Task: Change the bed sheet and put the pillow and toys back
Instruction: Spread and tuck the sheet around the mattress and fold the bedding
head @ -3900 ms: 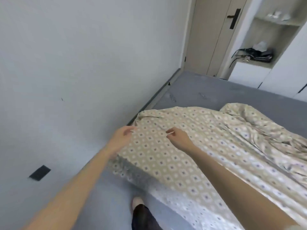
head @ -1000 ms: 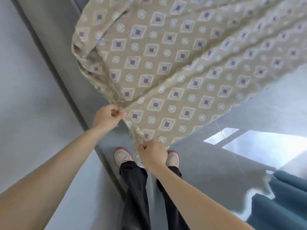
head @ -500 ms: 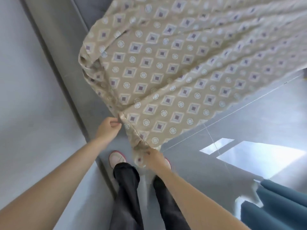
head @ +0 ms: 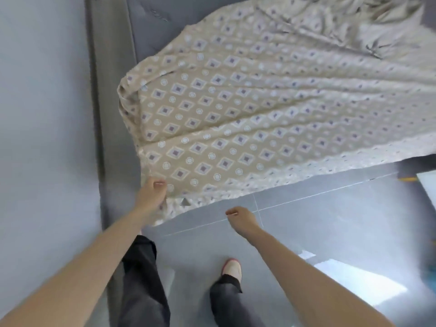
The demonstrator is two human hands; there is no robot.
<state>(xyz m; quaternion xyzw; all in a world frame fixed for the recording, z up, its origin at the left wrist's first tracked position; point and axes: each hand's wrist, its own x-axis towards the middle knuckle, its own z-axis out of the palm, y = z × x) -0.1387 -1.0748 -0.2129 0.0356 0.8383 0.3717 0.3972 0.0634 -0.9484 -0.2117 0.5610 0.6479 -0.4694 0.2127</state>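
A beige bed sheet (head: pixel 247 109) with a diamond and circle print lies over the near corner of the grey mattress (head: pixel 151 10) and hangs down its side, bunched up at the far right. My left hand (head: pixel 152 192) grips the sheet's lower corner beside the bed frame. Over the floor, my right hand (head: pixel 240 217) hangs apart from the sheet's hem, fingers loosely curled and holding nothing. No pillow or toys are in view.
A pale wall (head: pixel 42 114) runs close along the left, with the grey bed frame (head: pixel 103 90) against it. Grey floor tiles (head: pixel 330 220) spread to the right, with a bright sunlit patch (head: pixel 361 282). My legs and one shoe (head: pixel 232 267) stand below.
My right hand has let go of the sheet's hem and moved right, away from it. The left hand keeps its hold on the corner. The view has tilted up, and more of the sheet shows.
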